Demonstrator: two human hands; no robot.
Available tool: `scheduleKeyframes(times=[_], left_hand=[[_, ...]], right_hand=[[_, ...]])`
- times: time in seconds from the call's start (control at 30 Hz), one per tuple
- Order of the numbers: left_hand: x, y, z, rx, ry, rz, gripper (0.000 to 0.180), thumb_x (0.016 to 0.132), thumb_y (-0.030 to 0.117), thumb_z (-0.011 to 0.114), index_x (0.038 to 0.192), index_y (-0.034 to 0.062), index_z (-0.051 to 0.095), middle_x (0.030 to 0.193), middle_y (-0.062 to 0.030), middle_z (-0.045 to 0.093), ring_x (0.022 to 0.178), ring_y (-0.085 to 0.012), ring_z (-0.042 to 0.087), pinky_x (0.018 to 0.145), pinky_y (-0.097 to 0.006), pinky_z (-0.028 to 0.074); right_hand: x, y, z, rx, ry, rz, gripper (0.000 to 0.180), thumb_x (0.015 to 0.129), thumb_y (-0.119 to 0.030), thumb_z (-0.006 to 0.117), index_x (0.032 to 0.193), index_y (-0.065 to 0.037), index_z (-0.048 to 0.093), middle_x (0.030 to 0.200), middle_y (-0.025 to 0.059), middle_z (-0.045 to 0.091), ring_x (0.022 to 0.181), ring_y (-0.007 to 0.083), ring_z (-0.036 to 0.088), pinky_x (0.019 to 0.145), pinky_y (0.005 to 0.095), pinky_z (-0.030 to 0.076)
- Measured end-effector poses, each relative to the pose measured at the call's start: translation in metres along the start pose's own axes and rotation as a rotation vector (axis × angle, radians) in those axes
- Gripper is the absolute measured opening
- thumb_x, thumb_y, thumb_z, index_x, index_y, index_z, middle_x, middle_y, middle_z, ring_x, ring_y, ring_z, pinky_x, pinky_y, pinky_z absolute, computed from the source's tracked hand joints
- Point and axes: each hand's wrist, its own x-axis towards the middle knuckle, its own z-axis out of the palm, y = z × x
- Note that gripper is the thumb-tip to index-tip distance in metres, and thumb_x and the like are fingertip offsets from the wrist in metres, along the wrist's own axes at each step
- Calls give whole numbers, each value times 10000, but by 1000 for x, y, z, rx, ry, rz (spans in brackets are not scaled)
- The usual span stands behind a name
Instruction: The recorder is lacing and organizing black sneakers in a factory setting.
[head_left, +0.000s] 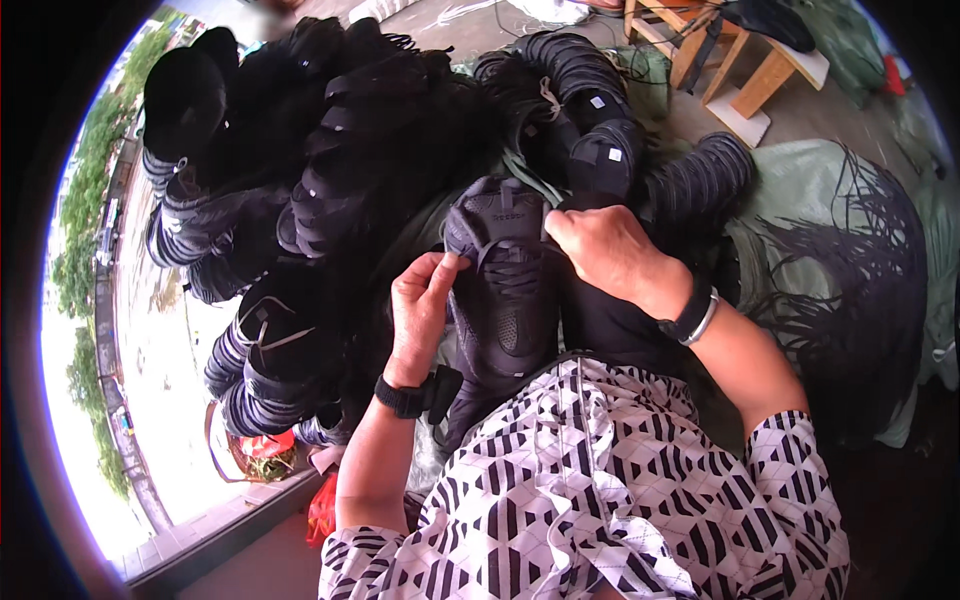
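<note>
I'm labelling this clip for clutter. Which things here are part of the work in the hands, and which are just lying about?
In hand:
- dark shoe upper, on the lap
- its lace
- left hand, pinching the upper's edge
- right hand, gripping its top

Lying about:
- stacked dark uppers
- loose black laces on the green sheet
- wooden stool
- red bag

Short-sleeved patterned top, bare forearms, banded wrists.
The garment [580, 480] carries a black-and-white geometric print; a black watch [405, 397] circles the left wrist, a black-and-silver bangle [693, 316] the right.
</note>
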Motion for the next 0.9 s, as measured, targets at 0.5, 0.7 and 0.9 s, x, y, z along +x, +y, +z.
scheduleKeyframes(times=[0.5, 0.7, 0.9], left_hand=[[12, -9, 4, -102, 16, 32, 242, 902, 225, 602, 777, 19, 621, 714, 43, 578, 643, -22, 428, 573, -199, 355], [20, 6, 14, 270, 105, 330, 162, 832, 174, 651, 758, 39, 601, 724, -7, 584, 632, -129, 525, 552, -274, 423], [26, 25, 8, 966, 40, 723, 90, 745, 107, 661, 776, 78, 582, 761, -70, 529, 732, -273, 576, 599, -361, 501]], right_hand=[[10, 6, -10, 755, -353, 530, 76, 824, 11, 537, 900, 19, 538, 683, 56, 606, 590, 114, 586, 525, 278, 468], [7, 18, -14, 374, -196, 137, 81, 783, -8, 608, 854, -5, 570, 785, 88, 588, 715, 220, 605, 669, 311, 488], [17, 22, -15, 65, 11, -228, 192, 706, -50, 692, 871, -66, 594, 906, 55, 526, 887, 242, 554, 774, 361, 479]])
